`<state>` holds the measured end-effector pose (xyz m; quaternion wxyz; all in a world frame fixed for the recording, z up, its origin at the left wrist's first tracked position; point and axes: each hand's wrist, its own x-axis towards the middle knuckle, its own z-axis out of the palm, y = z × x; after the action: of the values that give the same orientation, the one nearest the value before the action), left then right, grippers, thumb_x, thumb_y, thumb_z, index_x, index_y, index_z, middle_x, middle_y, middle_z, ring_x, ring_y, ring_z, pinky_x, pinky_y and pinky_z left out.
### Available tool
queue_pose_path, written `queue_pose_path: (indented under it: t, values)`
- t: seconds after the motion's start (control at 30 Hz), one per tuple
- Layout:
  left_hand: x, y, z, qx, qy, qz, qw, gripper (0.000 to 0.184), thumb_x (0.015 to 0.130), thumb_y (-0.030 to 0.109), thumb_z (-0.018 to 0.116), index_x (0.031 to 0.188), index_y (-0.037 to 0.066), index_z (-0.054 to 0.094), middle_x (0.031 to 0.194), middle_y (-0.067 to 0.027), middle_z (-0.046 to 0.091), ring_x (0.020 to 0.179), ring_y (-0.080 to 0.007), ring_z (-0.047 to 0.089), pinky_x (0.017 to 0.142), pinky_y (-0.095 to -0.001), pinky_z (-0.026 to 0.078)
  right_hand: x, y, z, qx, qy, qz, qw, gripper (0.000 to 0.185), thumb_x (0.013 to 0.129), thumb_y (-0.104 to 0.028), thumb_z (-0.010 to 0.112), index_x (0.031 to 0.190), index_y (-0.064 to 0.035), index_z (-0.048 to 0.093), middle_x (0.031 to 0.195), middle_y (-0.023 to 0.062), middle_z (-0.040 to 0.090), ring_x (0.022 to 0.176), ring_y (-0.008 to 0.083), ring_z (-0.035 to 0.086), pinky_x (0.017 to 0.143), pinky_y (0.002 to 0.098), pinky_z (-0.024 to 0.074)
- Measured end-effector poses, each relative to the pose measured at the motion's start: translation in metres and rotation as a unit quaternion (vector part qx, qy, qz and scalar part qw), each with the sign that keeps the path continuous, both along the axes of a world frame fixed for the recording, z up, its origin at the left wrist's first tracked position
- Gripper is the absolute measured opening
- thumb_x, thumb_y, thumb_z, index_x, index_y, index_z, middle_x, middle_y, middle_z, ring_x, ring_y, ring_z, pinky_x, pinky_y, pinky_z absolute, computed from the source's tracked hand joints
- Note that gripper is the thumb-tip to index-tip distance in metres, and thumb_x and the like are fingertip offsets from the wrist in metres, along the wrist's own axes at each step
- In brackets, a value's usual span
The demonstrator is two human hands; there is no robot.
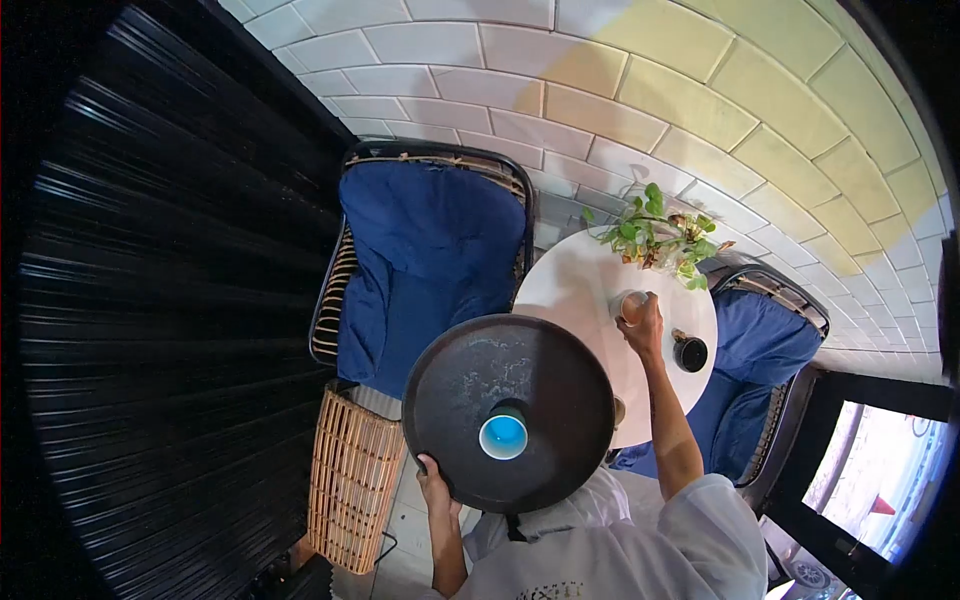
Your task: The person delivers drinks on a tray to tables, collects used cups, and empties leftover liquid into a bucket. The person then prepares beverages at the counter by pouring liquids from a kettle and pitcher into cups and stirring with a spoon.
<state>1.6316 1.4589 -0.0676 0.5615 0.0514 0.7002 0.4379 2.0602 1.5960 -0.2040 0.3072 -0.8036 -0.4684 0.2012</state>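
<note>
My left hand (436, 487) grips the near left rim of a round dark serving tray (450, 410), its thumb over the edge and the other fingers mostly hidden underneath. On the tray stands a white cup with a bright blue inside (503, 437). My right hand (645, 328) reaches out over the round white table (560, 285), its fingers closed round a small clear glass (631, 306) that looks pinkish-brown. Whether the glass touches the tabletop, I cannot tell. A dark round cup or pot (690, 353) sits on the table, right of my right forearm.
A leafy green plant (655, 235) stands at the table's back edge by the tiled wall (480, 90). Blue-cushioned chairs (430, 250) flank the table. A wicker piece (350, 480) is at lower left, beside a black ribbed panel (180, 300). A window (870, 470) is at right.
</note>
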Motion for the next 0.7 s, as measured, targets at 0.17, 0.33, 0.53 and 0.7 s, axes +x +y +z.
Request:
queue_pose_path:
  t: [0.17,0.33,0.53,0.7]
  values:
    - [-0.007,-0.004,-0.014,-0.001,-0.009,0.018,1.0,0.081,0.096,0.057,0.052,0.141,-0.008,0.032,0.139,-0.0243,0.048,0.124,-0.0372,0.054,0.099,-0.0481,0.051,-0.023,0.003,0.071,0.12,-0.083,0.014,0.989,0.078,0.072,-0.016,0.084,0.136,-0.0007,0.041,0.112,0.024,0.059,0.106,0.0421,0.06,0.091,0.0464,0.0485]
    - [-0.01,-0.003,-0.02,0.023,-0.016,0.008,1.0,0.079,0.097,0.055,0.051,0.142,-0.006,0.031,0.139,-0.0244,0.048,0.123,-0.0378,0.055,0.098,-0.0494,0.052,-0.084,-0.025,0.2,0.006,0.216,0.327,0.92,0.074,0.075,-0.018,0.083,0.137,-0.002,0.047,0.134,0.0217,0.051,0.124,0.0341,0.053,0.104,0.0417,0.0437]
    - [-0.006,0.0,-0.02,0.019,-0.016,0.019,0.999,0.077,0.097,0.055,0.052,0.14,-0.006,0.036,0.137,-0.0246,0.05,0.121,-0.0375,0.056,0.097,-0.049,0.053,-0.175,-0.054,0.189,0.044,0.22,0.471,0.853,0.09,0.071,-0.017,0.085,0.145,-0.0044,0.037,0.135,0.0215,0.052,0.125,0.0389,0.051,0.107,0.0464,0.0408]
    - [-0.009,-0.004,-0.014,0.008,-0.002,0.014,1.0,0.08,0.097,0.056,0.051,0.14,-0.009,0.035,0.135,-0.0257,0.052,0.119,-0.0373,0.058,0.096,-0.048,0.053,-0.201,-0.061,0.163,0.017,0.141,0.478,0.867,0.088,0.067,-0.013,0.084,0.141,-0.0031,0.039,0.133,0.0235,0.051,0.124,0.0425,0.051,0.105,0.047,0.0431]
